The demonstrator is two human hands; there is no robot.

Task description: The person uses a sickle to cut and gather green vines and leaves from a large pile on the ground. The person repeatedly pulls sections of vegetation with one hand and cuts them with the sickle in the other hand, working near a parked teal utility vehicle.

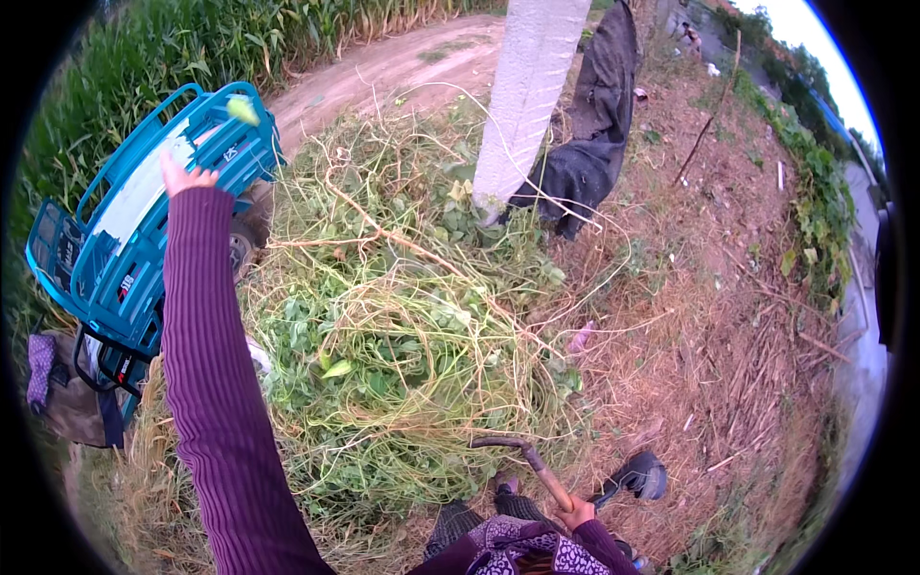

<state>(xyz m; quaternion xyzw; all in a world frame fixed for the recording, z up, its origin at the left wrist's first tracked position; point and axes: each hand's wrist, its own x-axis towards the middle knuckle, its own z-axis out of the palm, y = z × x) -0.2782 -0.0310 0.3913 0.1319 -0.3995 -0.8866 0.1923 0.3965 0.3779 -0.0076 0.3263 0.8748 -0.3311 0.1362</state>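
My left hand (187,176) reaches out at the end of a ribbed purple sleeve, empty, its fingers apart. Beyond its fingertips a blurred yellow-green thing (243,110), probably a melon or gourd, shows against the far side of a blue cargo tricycle (129,280). Low in the view, my right hand (577,512) grips the wooden handle of a sickle (548,478). Its dark curved blade points left, at the near edge of a heap of pulled vines (402,323). A pale green fruit or leaf (338,369) lies among the stems.
A concrete post (528,93) stands in the heap, with black cloth (600,136) hanging beside it. Behind the tricycle grows tall maize (194,43), along a dirt track (402,65). A dark shoe-like object (647,476) lies near my feet. Another person (691,39) is far off.
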